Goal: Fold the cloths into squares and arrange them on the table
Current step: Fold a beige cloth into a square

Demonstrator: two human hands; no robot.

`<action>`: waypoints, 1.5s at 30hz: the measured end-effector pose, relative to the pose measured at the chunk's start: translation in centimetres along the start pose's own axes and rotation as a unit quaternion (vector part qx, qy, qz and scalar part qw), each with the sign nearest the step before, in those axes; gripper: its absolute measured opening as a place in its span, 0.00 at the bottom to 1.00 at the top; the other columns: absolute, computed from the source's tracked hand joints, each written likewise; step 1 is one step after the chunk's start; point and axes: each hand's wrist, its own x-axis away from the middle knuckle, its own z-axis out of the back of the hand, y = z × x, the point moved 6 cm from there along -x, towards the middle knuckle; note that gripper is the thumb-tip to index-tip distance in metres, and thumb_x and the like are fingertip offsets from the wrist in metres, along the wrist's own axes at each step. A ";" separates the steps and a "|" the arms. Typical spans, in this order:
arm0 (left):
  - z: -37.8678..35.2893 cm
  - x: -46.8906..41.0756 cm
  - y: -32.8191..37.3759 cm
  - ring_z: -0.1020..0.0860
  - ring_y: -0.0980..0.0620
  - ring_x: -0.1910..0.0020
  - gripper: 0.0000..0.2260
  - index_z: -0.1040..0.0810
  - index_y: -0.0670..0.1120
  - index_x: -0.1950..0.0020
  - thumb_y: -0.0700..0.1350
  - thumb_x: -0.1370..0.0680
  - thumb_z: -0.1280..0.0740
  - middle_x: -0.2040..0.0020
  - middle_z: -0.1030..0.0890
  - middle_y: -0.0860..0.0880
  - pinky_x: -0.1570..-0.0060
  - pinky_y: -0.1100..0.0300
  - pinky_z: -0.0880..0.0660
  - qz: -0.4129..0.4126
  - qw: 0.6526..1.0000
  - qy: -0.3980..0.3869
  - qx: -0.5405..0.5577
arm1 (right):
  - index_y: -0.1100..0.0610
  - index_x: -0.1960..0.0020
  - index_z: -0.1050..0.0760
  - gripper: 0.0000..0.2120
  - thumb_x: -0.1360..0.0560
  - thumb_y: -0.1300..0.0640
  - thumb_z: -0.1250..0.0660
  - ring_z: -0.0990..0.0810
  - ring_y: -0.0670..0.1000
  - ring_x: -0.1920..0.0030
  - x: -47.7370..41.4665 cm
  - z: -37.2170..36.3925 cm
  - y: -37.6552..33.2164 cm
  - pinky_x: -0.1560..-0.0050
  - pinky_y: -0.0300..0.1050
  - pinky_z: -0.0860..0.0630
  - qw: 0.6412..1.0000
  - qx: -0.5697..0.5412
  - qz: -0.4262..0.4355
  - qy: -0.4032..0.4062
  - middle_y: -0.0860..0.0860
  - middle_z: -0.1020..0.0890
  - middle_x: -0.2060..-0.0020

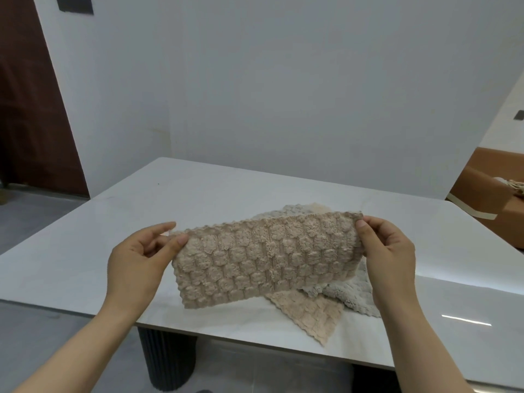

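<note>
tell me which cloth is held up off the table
The tan bubble-textured cloth, pinched by the left hand and right hand; the beige cloth and grey cloth lie on the table.

Over the near middle of the table (255, 188) a held cloth (266, 256) hangs stretched from side to side. The left hand (139, 265) pinches its upper left corner and the right hand (391, 256) its upper right corner. On the table, behind the held cloth and toward the table's right side, lies a heap of cloths (348, 293), one corner reaching near the front edge. A table leg (167, 361) stands under the table's near left part. A wall (283, 95) rises behind the table, a door (31, 109) beyond its left end, a sofa (482, 188) beyond its right end.
</note>
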 end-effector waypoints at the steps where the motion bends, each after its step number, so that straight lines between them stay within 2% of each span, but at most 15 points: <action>1: 0.0 0.0 -0.2 0.19 0.62 0.64 0.05 0.17 0.47 0.54 0.43 0.29 0.27 0.64 0.16 0.49 0.62 0.78 0.27 0.005 1.000 -0.002 0.001 | 0.50 0.59 0.22 0.08 0.23 0.60 0.33 0.23 0.44 0.60 0.0 0.0 0.1 0.51 0.44 0.26 1.000 0.001 0.000 -0.001 0.47 0.19 0.62; 4: -0.1 -0.1 -0.7 0.20 0.60 0.65 0.04 0.17 0.44 0.58 0.44 0.29 0.27 0.61 0.15 0.53 0.63 0.74 0.25 0.011 1.000 -0.008 0.002 | 0.49 0.58 0.22 0.07 0.23 0.59 0.34 0.23 0.43 0.60 0.0 0.1 0.0 0.53 0.39 0.27 1.000 0.021 0.017 -0.006 0.47 0.20 0.61; 7: -0.5 0.0 -0.7 0.21 0.53 0.64 0.07 0.20 0.46 0.60 0.48 0.26 0.31 0.63 0.18 0.48 0.60 0.64 0.25 -0.004 1.000 -0.026 -0.013 | 0.50 0.55 0.25 0.06 0.21 0.59 0.37 0.26 0.38 0.65 0.3 -0.1 -0.4 0.62 0.28 0.30 0.995 0.072 0.065 -0.016 0.47 0.22 0.62; 9: -0.9 0.2 -0.6 0.25 0.50 0.65 0.09 0.22 0.45 0.59 0.49 0.23 0.34 0.64 0.21 0.43 0.59 0.54 0.26 -0.007 0.999 -0.041 -0.010 | 0.52 0.53 0.28 0.05 0.20 0.59 0.39 0.30 0.42 0.69 0.7 -0.5 -0.6 0.66 0.30 0.32 0.990 0.105 0.093 -0.026 0.51 0.23 0.65; 11: -1.1 0.3 -0.4 0.27 0.49 0.66 0.10 0.24 0.44 0.58 0.48 0.22 0.36 0.64 0.23 0.38 0.59 0.50 0.27 0.000 0.999 -0.048 0.003 | 0.50 0.54 0.29 0.06 0.20 0.59 0.40 0.33 0.44 0.72 1.0 -0.6 -0.4 0.70 0.34 0.35 0.987 0.120 0.101 -0.035 0.55 0.26 0.69; 12: -1.2 0.3 -0.4 0.27 0.48 0.66 0.10 0.24 0.43 0.58 0.48 0.21 0.36 0.62 0.24 0.35 0.60 0.49 0.27 0.001 0.999 -0.049 0.004 | 0.50 0.54 0.30 0.07 0.19 0.59 0.41 0.34 0.45 0.73 1.1 -0.7 -0.2 0.71 0.35 0.36 0.986 0.125 0.102 -0.039 0.55 0.28 0.72; 15: -1.1 0.3 0.0 0.28 0.47 0.68 0.13 0.24 0.45 0.60 0.53 0.23 0.35 0.64 0.24 0.34 0.63 0.50 0.28 -0.010 0.999 -0.051 -0.009 | 0.52 0.53 0.30 0.05 0.19 0.58 0.41 0.35 0.46 0.75 1.1 -0.4 0.2 0.73 0.35 0.38 0.985 0.134 0.103 -0.040 0.51 0.32 0.75; 20: -1.0 0.2 0.1 0.28 0.46 0.69 0.15 0.27 0.44 0.64 0.54 0.26 0.33 0.66 0.25 0.31 0.62 0.46 0.26 -0.004 0.999 -0.044 -0.015 | 0.54 0.52 0.29 0.03 0.19 0.58 0.41 0.34 0.46 0.74 1.1 -0.3 0.5 0.72 0.36 0.37 0.985 0.133 0.107 -0.037 0.54 0.29 0.73; 26: -1.0 0.5 0.0 0.26 0.49 0.70 0.16 0.26 0.44 0.66 0.56 0.29 0.32 0.68 0.24 0.34 0.63 0.51 0.24 0.013 0.999 -0.038 0.005 | 0.46 0.57 0.31 0.10 0.19 0.58 0.40 0.34 0.47 0.73 0.7 -0.9 0.2 0.72 0.36 0.37 0.983 0.141 0.115 -0.035 0.61 0.27 0.72; 31: -1.1 0.7 0.1 0.32 0.48 0.70 0.16 0.30 0.40 0.64 0.50 0.23 0.35 0.70 0.30 0.40 0.64 0.52 0.31 0.003 1.000 -0.022 0.018 | 0.47 0.58 0.31 0.10 0.20 0.58 0.39 0.37 0.46 0.76 0.9 -1.4 -0.6 0.73 0.35 0.40 0.983 0.135 0.124 -0.029 0.51 0.32 0.75; 35: -1.8 1.5 1.1 0.35 0.55 0.75 0.17 0.33 0.39 0.65 0.48 0.22 0.35 0.73 0.33 0.46 0.71 0.60 0.36 -0.009 1.000 -0.016 0.022 | 0.49 0.57 0.28 0.06 0.22 0.57 0.36 0.36 0.45 0.76 2.2 -2.5 -1.3 0.71 0.38 0.37 0.985 0.109 0.131 -0.039 0.48 0.31 0.77; 39: -3.0 2.4 3.3 0.34 0.58 0.79 0.16 0.32 0.38 0.64 0.47 0.22 0.36 0.76 0.34 0.50 0.76 0.71 0.35 -0.040 0.999 -0.030 0.021 | 0.50 0.58 0.27 0.06 0.23 0.58 0.35 0.33 0.45 0.75 3.5 -3.9 -1.9 0.71 0.33 0.36 0.983 0.109 0.135 -0.054 0.47 0.29 0.78; 41: -3.4 2.8 4.2 0.33 0.58 0.78 0.16 0.32 0.38 0.64 0.47 0.22 0.35 0.77 0.33 0.51 0.76 0.70 0.34 -0.051 0.998 -0.042 0.021 | 0.50 0.58 0.26 0.06 0.23 0.58 0.34 0.32 0.44 0.76 4.0 -4.3 -2.4 0.71 0.31 0.35 0.984 0.107 0.131 -0.057 0.46 0.28 0.78; 45: -4.2 3.6 5.2 0.30 0.54 0.73 0.15 0.29 0.42 0.63 0.51 0.23 0.35 0.75 0.31 0.52 0.70 0.60 0.29 -0.061 0.996 -0.070 0.012 | 0.50 0.58 0.26 0.05 0.24 0.58 0.34 0.32 0.44 0.77 5.5 -5.5 -3.4 0.71 0.31 0.34 0.983 0.095 0.129 -0.094 0.45 0.27 0.79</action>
